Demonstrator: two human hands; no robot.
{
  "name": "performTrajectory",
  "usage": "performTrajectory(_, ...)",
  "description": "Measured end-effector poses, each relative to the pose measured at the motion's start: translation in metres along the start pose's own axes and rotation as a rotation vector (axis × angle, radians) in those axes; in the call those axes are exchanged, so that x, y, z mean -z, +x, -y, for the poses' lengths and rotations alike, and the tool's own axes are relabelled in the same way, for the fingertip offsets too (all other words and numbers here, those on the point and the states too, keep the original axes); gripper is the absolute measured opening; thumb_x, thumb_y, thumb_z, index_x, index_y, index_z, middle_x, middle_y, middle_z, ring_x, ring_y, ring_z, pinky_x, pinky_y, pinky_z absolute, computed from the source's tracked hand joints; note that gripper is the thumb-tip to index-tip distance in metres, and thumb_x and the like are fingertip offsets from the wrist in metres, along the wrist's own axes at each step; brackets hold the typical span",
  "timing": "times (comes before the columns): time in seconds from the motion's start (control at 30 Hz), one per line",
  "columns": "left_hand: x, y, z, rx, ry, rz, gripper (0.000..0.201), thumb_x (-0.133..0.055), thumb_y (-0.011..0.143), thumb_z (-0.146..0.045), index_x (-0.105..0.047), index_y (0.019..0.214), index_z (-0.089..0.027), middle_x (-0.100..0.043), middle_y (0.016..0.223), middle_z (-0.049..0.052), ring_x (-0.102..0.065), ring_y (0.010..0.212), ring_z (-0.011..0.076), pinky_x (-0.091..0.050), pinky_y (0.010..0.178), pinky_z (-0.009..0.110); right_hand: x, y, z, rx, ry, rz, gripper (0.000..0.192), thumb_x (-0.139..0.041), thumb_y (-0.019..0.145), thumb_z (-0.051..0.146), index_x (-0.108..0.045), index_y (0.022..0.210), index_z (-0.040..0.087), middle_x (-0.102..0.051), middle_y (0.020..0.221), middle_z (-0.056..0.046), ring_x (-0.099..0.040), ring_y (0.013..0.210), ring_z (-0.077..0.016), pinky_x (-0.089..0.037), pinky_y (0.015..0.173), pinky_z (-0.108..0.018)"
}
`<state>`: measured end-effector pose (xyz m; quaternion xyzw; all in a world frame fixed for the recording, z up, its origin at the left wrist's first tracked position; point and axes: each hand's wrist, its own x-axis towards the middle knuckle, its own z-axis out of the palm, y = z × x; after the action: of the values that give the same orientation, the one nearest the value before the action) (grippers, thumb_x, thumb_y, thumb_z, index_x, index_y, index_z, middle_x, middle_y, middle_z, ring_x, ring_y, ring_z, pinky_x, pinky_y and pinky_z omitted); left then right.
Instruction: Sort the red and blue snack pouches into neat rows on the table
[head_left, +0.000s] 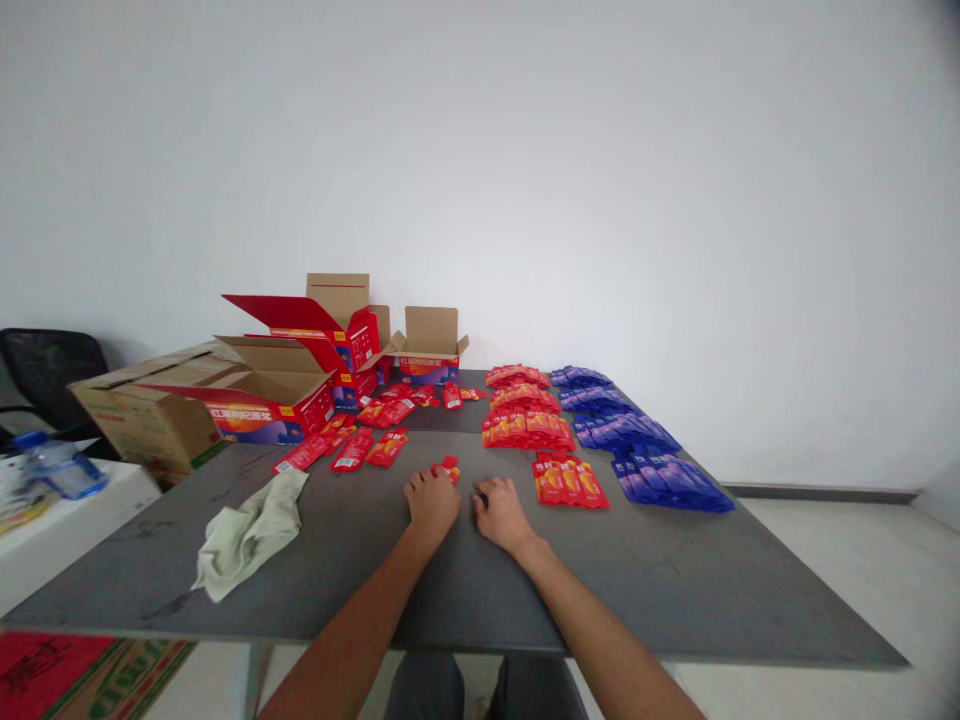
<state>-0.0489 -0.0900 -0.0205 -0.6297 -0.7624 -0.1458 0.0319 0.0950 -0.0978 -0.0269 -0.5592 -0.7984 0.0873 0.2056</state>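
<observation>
Lying on the grey bench point(675, 590) just beyond the knuckles, a small red sachet point(448, 468) sits at the fingertips of the left hand point(430, 501). That hand rests palm down with its fingers curled under, touching the sachet's near edge; whether it actually pinches the sachet cannot be told from here. The right hand point(500, 513) lies just beside it, also palm down and loosely curled, holding nothing, its fingers resting on the bench surface. Both forearms stretch straight out from the near edge of the bench and converge toward the middle, so the two hands are close but apart.

To the right of the hands, a short row of red-orange sachets point(570, 482) lies flat, and behind it stand further stacked rows of red sachets point(525, 415). Right of those run rows of blue sachets point(645, 450). To the left and farther back, loose red sachets point(360, 445) are scattered in front of open red cartons point(300, 390) with raised flaps, and a plain brown cardboard box point(146, 405) stands at the far left corner. A crumpled pale cloth point(251, 530) lies on the bench left of the left forearm. Off the bench at the left, a water bottle point(56, 465) lies on a white surface.
</observation>
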Motion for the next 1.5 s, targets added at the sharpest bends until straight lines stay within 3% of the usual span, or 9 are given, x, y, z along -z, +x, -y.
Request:
performTrajectory(0.23, -0.008, 0.008, 0.007, -0.019, -0.255, 0.082, 0.028, -0.058, 0.085, -0.028, -0.063, 0.109, -0.015, -0.066, 0.111, 0.017, -0.056, 0.112, 0.0295, -0.041, 0.09, 0.037, -0.006, -0.005, 0.018, 0.016, 0.023, 0.02, 0.029, -0.053, 0.089, 0.028, -0.066, 0.114, 0.024, -0.063, 0.122, -0.008, -0.049, 0.111, -0.0253, -0.036, 0.089, -0.032)
performTrajectory(0.3, -0.012, 0.015, 0.008, -0.001, -0.465, 0.132, 0.029, -0.061, 0.081, -0.02, -0.062, 0.109, -0.016, -0.068, 0.107, 0.014, -0.06, 0.106, 0.0239, -0.043, 0.088, 0.031, -0.006, -0.006, 0.017, -0.003, 0.052, 0.008, 0.028, -0.05, 0.09, 0.025, -0.066, 0.113, 0.023, -0.064, 0.121, -0.008, -0.05, 0.111, -0.0247, -0.036, 0.09, -0.032)
performTrajectory(0.47, -0.021, 0.02, 0.005, 0.233, -1.155, 0.258, 0.054, -0.066, 0.07, -0.009, -0.053, 0.122, -0.014, -0.07, 0.101, 0.01, -0.067, 0.077, 0.0161, -0.049, 0.067, 0.025, -0.009, 0.001, 0.003, -0.113, 0.305, -0.1, 0.036, -0.049, 0.09, 0.024, -0.061, 0.123, 0.017, -0.068, 0.114, -0.01, -0.059, 0.104, -0.0219, -0.04, 0.092, -0.03)
performTrajectory(0.63, -0.017, 0.014, 0.001, 0.06, -1.563, 0.484, 0.035, -0.069, 0.061, -0.012, -0.066, 0.096, -0.011, -0.072, 0.086, 0.008, -0.067, 0.07, 0.017, -0.05, 0.064, 0.025, -0.01, 0.015, -0.012, -0.31, 0.757, -0.268, 0.044, -0.053, 0.087, 0.047, -0.066, 0.112, 0.013, -0.071, 0.09, -0.007, -0.063, 0.082, -0.0203, -0.047, 0.074, -0.028)
performTrajectory(0.8, -0.01, 0.01, -0.003, -0.004, -1.57, 0.554, 0.027, -0.074, 0.063, -0.023, -0.069, 0.087, -0.012, -0.072, 0.079, 0.006, -0.065, 0.065, 0.0163, -0.049, 0.062, 0.026, -0.005, 0.016, -0.015, -0.287, 1.134, -0.244, 0.045, -0.062, 0.078, 0.06, -0.069, 0.076, 0.015, -0.067, 0.071, -0.002, -0.057, 0.065, -0.0164, -0.043, 0.062, -0.025)
performTrajectory(0.93, -0.011, 0.011, -0.009, -0.06, -1.521, 0.471, 0.031, -0.074, 0.069, -0.04, -0.069, 0.082, -0.013, -0.071, 0.074, 0.004, -0.063, 0.063, 0.0146, -0.047, 0.06, 0.024, -0.005, 0.015, -0.016, -0.29, 1.229, -0.222, 0.045, -0.069, 0.072, 0.061, -0.068, 0.073, 0.016, -0.067, 0.07, -0.001, -0.056, 0.063, -0.0152, -0.043, 0.061, -0.025)
performTrajectory(1.1, -0.02, 0.014, -0.014, -0.036, -1.46, 0.389, 0.028, -0.074, 0.068, -0.039, -0.067, 0.073, -0.013, -0.067, 0.064, 0.002, -0.059, 0.056, 0.0126, -0.042, 0.053, 0.022, -0.006, 0.016, -0.015, -0.293, 1.313, -0.22, 0.043, -0.072, 0.071, 0.058, -0.067, 0.073, 0.015, -0.066, 0.07, -0.001, -0.054, 0.061, -0.0138, -0.043, 0.061, -0.025)
performTrajectory(1.37, -0.022, 0.019, -0.014, 0.103, -1.593, 0.238, 0.03, -0.074, 0.068, -0.04, -0.07, 0.079, -0.013, -0.07, 0.073, 0.003, -0.063, 0.063, 0.0144, -0.049, 0.059, 0.024, 0.004, 0.006, -0.012, -0.32, 1.134, -0.168, 0.035, -0.068, 0.075, 0.05, -0.065, 0.077, 0.016, -0.059, 0.062, 0.002, -0.047, 0.054, -0.0108, -0.037, 0.053, -0.022)
performTrajectory(1.5, -0.014, 0.017, -0.014, 0.187, -1.541, 0.298, 0.033, -0.074, 0.068, -0.042, -0.067, 0.083, -0.013, -0.07, 0.076, 0.005, -0.066, 0.065, 0.0159, -0.051, 0.06, 0.025, -0.002, 0.005, -0.016, -0.312, 1.043, -0.214, 0.029, -0.063, 0.075, 0.045, -0.065, 0.075, 0.016, -0.061, 0.064, 0.0, -0.051, 0.056, -0.0127, -0.04, 0.055, -0.024)
